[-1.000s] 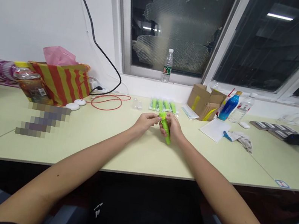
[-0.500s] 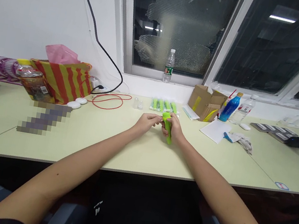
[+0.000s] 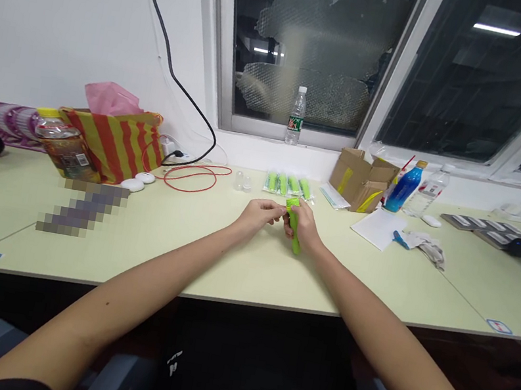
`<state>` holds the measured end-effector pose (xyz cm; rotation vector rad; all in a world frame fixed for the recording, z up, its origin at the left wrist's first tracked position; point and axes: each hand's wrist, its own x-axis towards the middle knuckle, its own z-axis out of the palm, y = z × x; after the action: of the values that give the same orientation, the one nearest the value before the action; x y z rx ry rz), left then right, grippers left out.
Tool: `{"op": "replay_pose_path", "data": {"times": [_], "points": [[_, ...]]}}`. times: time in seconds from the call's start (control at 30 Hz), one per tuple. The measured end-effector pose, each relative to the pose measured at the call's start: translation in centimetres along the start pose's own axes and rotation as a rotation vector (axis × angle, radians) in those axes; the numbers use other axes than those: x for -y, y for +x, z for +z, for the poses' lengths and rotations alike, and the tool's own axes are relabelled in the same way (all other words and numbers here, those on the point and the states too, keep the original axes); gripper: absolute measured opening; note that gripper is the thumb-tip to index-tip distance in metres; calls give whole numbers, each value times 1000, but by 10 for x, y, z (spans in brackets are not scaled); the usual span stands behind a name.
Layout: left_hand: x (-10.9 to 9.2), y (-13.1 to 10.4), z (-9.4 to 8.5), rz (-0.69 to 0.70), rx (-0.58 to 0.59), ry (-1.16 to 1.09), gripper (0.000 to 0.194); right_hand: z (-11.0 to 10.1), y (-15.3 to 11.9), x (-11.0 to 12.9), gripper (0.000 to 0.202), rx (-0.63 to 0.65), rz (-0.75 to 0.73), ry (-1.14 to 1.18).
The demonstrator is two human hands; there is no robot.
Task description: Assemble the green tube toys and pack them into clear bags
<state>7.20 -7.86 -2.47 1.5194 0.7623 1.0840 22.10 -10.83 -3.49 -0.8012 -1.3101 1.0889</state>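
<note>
My right hand (image 3: 306, 224) is wrapped round a lime-green tool (image 3: 293, 228) with a ribbed head and a long handle; its exact kind I cannot tell. The handle points down towards me, just above the table. Close by on the left, my left hand (image 3: 257, 214) is closed in a pinch, its fingertips at the tool's head. Whatever lies between those fingertips is too small to make out. Behind the hands, several green items in clear wrappers (image 3: 287, 185) lie in a row. Small clear plastic pieces (image 3: 242, 182) stand to their left.
A red cable (image 3: 188, 176), round white discs (image 3: 133, 184), a striped bag (image 3: 116, 143) and a tea bottle (image 3: 66, 146) are on the left. To the right are a cardboard box (image 3: 360, 180), white paper (image 3: 375, 229), a glove (image 3: 424, 248) and a blue bottle (image 3: 404, 187).
The view has shifted slightly, so everything sits a little further right. Both hands keep nearly the same pose, with the left fingertips still at the green tool's head.
</note>
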Motion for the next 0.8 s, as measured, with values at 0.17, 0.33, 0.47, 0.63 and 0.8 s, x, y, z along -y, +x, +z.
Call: {"op": "replay_pose_path", "data": {"times": [0.17,0.33,0.47,0.63,0.8], "points": [[-2,-2,5,52,-13,20,29,4,3,-3,19,-72,12,-32],[3,-1,1,39,4,29,39,2,5,-2,17,-33,31,-39],[6,-1,-2,31,22,52,36,0,4,-1,20,-24,-2,-86],[11,-3,-7,211,56,365,32,0,2,-5,27,-37,-73,-244],[15,17,-38,513,-56,905,32,-3,3,-8,32,-100,-68,-431]]}}
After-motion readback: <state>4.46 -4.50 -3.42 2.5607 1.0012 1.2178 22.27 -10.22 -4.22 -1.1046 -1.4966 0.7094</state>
